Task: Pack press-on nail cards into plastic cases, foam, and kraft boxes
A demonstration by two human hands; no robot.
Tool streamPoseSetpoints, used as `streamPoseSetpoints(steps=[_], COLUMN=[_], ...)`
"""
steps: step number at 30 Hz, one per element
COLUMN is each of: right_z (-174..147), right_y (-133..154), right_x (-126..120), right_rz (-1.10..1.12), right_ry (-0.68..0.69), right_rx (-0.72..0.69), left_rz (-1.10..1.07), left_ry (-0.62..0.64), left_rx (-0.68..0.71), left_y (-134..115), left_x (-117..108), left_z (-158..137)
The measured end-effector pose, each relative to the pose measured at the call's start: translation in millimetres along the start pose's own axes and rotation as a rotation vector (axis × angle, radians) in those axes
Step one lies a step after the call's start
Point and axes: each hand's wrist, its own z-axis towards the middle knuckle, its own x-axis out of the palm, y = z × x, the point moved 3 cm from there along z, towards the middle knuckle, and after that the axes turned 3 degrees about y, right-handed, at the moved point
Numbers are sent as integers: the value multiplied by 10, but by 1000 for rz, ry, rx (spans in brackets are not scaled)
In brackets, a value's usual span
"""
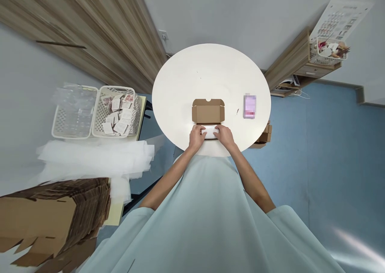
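A small brown cardboard box (208,114) lies on the round white table with its lid flipped back, away from me. Within its near part sits a white rounded bundle (210,132), which looks like something wrapped; what is inside it is hidden. My left hand (197,138) is closed on the bundle's left end, thumb and fingers curled over it. At the right end, my right hand (224,136) grips it the same way. Both hands also reach over the box's side edges, and the box floor cannot be seen.
The round table (180,76) also bears a pink-purple packet (249,106) on the right. To my left are a white basket of cards (118,114), a basket of clear plastic bags (76,116), white wrapping sheets (96,156) and stacked flat cardboard (60,213). Brown boxes (265,136) lie beyond the table's right edge.
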Motion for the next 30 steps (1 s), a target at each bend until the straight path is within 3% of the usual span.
streamPoseSetpoints(steps=[15,22,24,27,30], right_z=[114,51,41,88,237], right_y=[140,229,189,34,-145], right_x=[110,96,26,-172,-345], right_rz=[-207,-254,-182,10,180], right_ry=[91,97,34,-208,-362], right_rx=[-2,8,-10,-11,25], left_rz=[245,318,293,200,74], left_ry=[111,157,119,-74,-200], left_rx=[55,78,96,110,26], left_y=[112,-23,-69,-89,-36], left_x=[138,85,-26,-304,-545], left_z=[63,7,9,107,327])
